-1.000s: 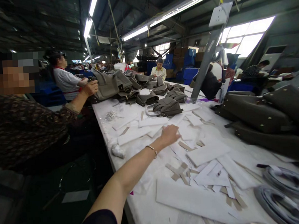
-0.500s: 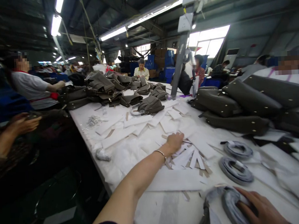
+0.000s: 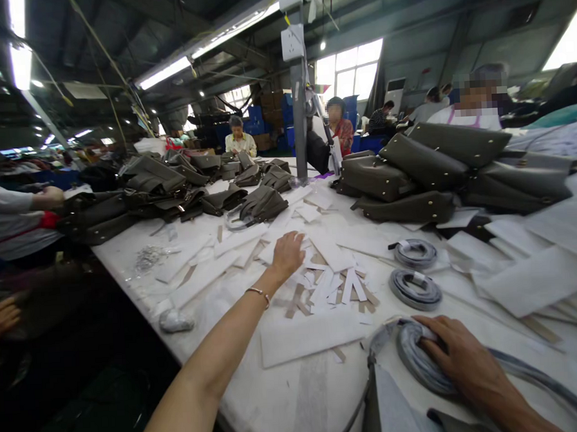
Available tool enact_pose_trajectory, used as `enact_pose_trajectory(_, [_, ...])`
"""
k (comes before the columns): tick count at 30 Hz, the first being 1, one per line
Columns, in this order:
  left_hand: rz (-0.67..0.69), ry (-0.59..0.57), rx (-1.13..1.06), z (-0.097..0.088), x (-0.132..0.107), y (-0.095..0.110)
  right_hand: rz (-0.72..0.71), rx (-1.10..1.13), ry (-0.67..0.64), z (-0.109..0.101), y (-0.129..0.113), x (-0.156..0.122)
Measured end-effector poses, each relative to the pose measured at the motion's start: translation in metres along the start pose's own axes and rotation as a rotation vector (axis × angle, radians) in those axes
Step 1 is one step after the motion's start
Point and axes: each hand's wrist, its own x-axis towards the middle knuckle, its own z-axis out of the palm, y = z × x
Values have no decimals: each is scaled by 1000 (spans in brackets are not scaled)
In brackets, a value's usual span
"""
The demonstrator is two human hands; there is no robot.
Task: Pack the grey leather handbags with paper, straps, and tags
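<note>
My left hand (image 3: 289, 253), with a bracelet on the wrist, is over the table beside white sheets (image 3: 331, 249) and a heap of cut strips (image 3: 328, 290). Its fingers are curled together; whatever they may hold is hidden. At lower right, my right hand (image 3: 463, 355) grips a grey coiled strap (image 3: 414, 357), thumb on the inside of the coil and fingers over its top. A strap end trails off to the right beneath that wrist. Two more coiled straps, an upper one (image 3: 415, 253) and a lower one (image 3: 415, 289), lie just beyond. A dark bag piece (image 3: 373, 408) is at the bottom edge.
Dark grey bags are piled at right (image 3: 426, 170) and far left (image 3: 161, 177). Small metal parts (image 3: 150, 259) lie near the table's left edge. A post (image 3: 299, 119) rises at the far middle. Co-workers sit or stand around; one person's hand (image 3: 1, 319) shows at left.
The view has turned right. My left hand has moved from the cut strips towards the white sheets farther left. My right hand stays at the coiled strap, now more in view.
</note>
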Motion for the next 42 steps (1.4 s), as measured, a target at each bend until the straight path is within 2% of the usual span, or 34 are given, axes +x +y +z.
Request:
enact_pose_trajectory(4, [176, -194, -92, 26, -10, 57, -4, -15, -2, -2, -1, 1])
enact_pose_trajectory(7, [169, -250, -107, 39, -12, 73, 10, -19, -9, -3, -5, 0])
enact_pose_trajectory(10, [83, -218, -104, 38, -2, 55, 25, -14, -2, -4, -10, 0])
enact_pose_trajectory(17, [-139, -156, -194, 17, 18, -19, 30, 26, 0, -7, -17, 1])
enact_pose_trajectory(21, [-220, -145, -304, 10, 18, -42, 25, 27, 5, -8, -17, 1])
enact_pose_trajectory(24, [-215, -137, -396, 4, 17, -53, 9, 15, 3, -7, -15, 2])
enact_pose_trajectory(27, [-165, -144, -491, -2, 14, -59, 5, 15, 4, -6, -14, 2])
enact_pose_trajectory(30, [-92, -164, -567, -6, 7, -57, 11, 17, 3, -4, -13, 2])
enact_pose_trajectory(33, [2, -219, -632, -6, -4, -41, 16, 22, -3, -4, -12, 1])
enact_pose_trajectory(38, [160, -403, -739, -1, -17, -11, 11, 29, -6, -6, -12, 0])
enact_pose_trajectory(40, [161, -379, -766, 0, -21, -13, 13, 23, -3, -7, -11, 0])
enact_pose_trajectory(42, [100, -267, -771, 1, -26, -25, 18, 24, 5, -7, -10, 0])
